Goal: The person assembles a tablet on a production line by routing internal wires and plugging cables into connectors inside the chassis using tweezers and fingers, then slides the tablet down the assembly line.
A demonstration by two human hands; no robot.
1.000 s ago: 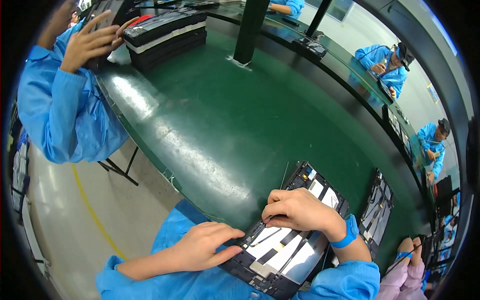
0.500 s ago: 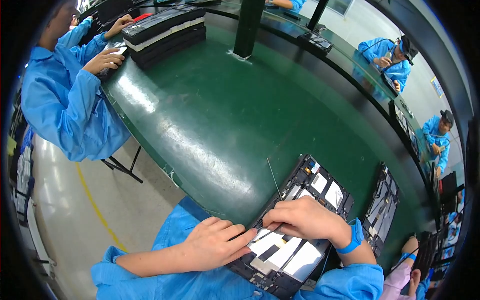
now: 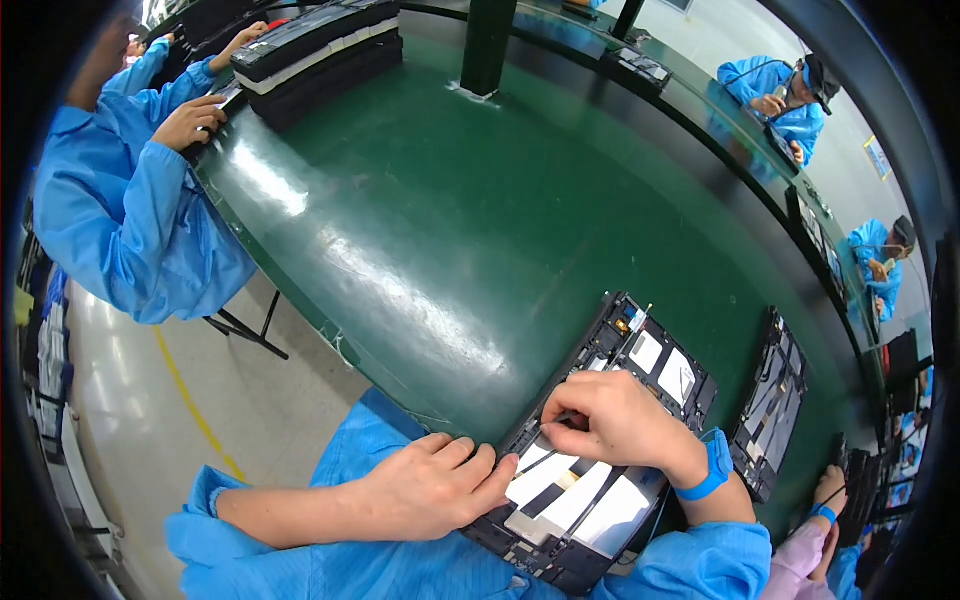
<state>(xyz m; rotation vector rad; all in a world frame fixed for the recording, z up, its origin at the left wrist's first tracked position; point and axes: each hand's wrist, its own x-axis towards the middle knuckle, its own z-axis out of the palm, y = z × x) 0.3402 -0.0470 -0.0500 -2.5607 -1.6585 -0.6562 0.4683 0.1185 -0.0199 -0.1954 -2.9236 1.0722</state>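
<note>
An opened tablet-like device (image 3: 585,505) lies tilted at the table's near edge, with silver-white panels, dark ribbon strips and a black frame. My left hand (image 3: 430,487) is closed at its left edge, with fingertips and thumb pressed on the frame. Over the middle of the device my right hand (image 3: 620,420) is pinched, fingers curled towards the left inner edge. From behind that hand a thin dark wire-like strand (image 3: 632,331) sticks up towards the far end, with a small pale tip. The exact spot between the pinched fingertips is partly hidden. A blue band (image 3: 712,466) circles my right wrist.
A second opened device (image 3: 768,405) lies to the right on the green table (image 3: 480,220). Black padded trays (image 3: 320,60) are stacked at the far left beside a co-worker (image 3: 140,220). A dark post (image 3: 487,50) rises beyond. Another person's hand (image 3: 830,487) is at the lower right.
My right hand has shifted slightly right and away from my left hand. The thin strand has swung from left of the device to over its far end. My left hand stays at the frame.
</note>
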